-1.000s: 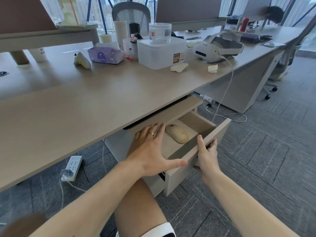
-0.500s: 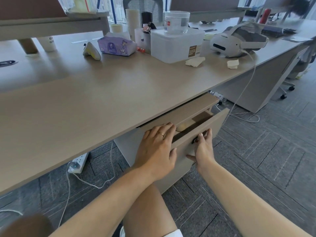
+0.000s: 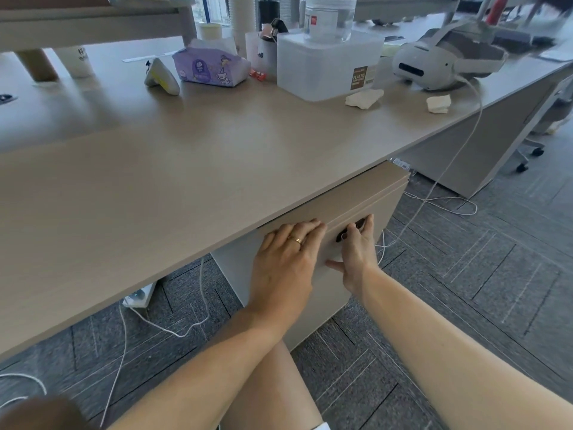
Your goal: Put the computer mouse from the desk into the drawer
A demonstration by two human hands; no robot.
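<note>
The drawer (image 3: 366, 200) of the cabinet under the desk (image 3: 186, 169) is pushed fully in, its front flush. The computer mouse is not visible; it is hidden inside the drawer. My left hand (image 3: 285, 259) lies flat against the left part of the drawer front, fingers pointing up, holding nothing. My right hand (image 3: 358, 249) rests on the front beside it. Its fingers lie across the dark handle slot (image 3: 341, 236) and its thumb is spread out below.
On the desk stand a purple tissue pack (image 3: 210, 68), a white controller (image 3: 161, 77), a plastic box (image 3: 325, 63) and a VR headset (image 3: 434, 63) whose white cable (image 3: 449, 159) hangs to the floor. A power strip (image 3: 139, 297) lies under the desk. My knee (image 3: 269, 383) is below the drawer.
The drawer went from open, with the beige mouse lying inside, to fully closed. Both hands moved forward with the drawer front, and the mouse is out of sight.
</note>
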